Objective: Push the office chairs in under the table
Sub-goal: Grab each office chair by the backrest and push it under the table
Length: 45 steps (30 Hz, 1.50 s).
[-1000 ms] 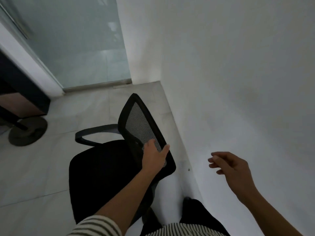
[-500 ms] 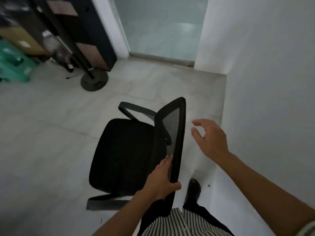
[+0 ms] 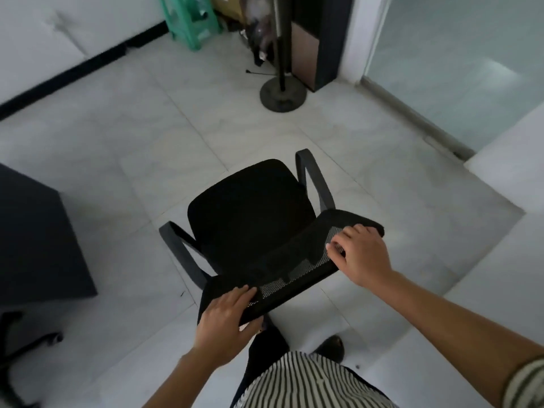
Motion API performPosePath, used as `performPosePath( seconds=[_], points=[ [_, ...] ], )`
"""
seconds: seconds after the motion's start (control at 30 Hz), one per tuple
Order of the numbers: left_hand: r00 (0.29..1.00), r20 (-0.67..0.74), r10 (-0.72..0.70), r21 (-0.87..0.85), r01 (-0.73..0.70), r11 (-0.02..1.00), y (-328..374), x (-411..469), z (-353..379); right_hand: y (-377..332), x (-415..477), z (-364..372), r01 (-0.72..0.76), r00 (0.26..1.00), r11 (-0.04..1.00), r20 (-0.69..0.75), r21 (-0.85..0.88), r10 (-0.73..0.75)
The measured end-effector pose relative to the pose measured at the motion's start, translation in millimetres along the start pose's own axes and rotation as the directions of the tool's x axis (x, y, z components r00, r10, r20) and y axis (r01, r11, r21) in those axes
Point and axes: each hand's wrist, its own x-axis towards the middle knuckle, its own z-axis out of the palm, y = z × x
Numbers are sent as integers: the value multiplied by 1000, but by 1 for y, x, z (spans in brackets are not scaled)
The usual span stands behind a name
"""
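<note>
Two hands hold one black office chair (image 3: 250,207) by the top of its mesh backrest (image 3: 294,266). The left hand (image 3: 226,322) grips the backrest's left end, fingers laid over the top edge and thumb curled beneath it. The right hand (image 3: 360,254) clasps the right end, fingers bent over the rim onto the mesh.

The chair stands near the middle of the pale tiled floor (image 3: 117,142), seat facing away from the person and both armrests showing. It is out in the open, well apart from the dark table (image 3: 35,240) at the floor's left edge. Below that table, in the lower left corner, the wheeled base of another chair (image 3: 14,348) shows in part.

Toward the floor's far edge stand a green stool (image 3: 191,22) and a pole on a round base (image 3: 283,95), just beside a dark cabinet (image 3: 321,39). A glass partition (image 3: 471,54) runs along the far right edge. The person's striped shirt (image 3: 303,384) and one shoe (image 3: 332,347) show at the bottom — nearest the camera.
</note>
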Motion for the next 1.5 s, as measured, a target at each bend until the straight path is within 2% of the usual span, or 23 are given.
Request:
performPosePath(
  seconds=[0.1, 0.17, 0.27, 0.63, 0.83, 1.0, 1.2, 1.5],
  points=[
    [994, -109, -29, 6, 30, 1000, -18, 12, -12, -9, 27, 6, 83, 995, 996, 45, 21, -84],
    [979, -172, -109, -48, 102, 994, -28, 27, -22, -14, 40, 11, 89, 995, 995, 40, 49, -91],
    [946, -271, -178, -33, 176, 984, -45, 49, -35, -24, 67, 19, 101, 995, 993, 11, 63, -102],
    [914, -324, -245, -14, 254, 967, -116, 146, -112, -64, 191, 29, 104, 994, 993, -39, 52, -102],
    [864, -386, -323, -61, 325, 944, -122, 203, -140, -55, 288, 27, 214, 977, 977, -24, 23, -213],
    [788, -404, -464, -163, 437, 885, -122, 257, -160, -49, 391, 28, 345, 938, 938, 0, 32, -345],
    [639, -381, -668, -336, 577, 744, -94, 323, -188, -47, 532, 18, 525, 844, 851, 120, 7, -522],
    [483, -331, -810, -517, 625, 584, -115, 405, -243, -109, 700, 18, 703, 701, 708, 229, -65, -675]
  ],
)
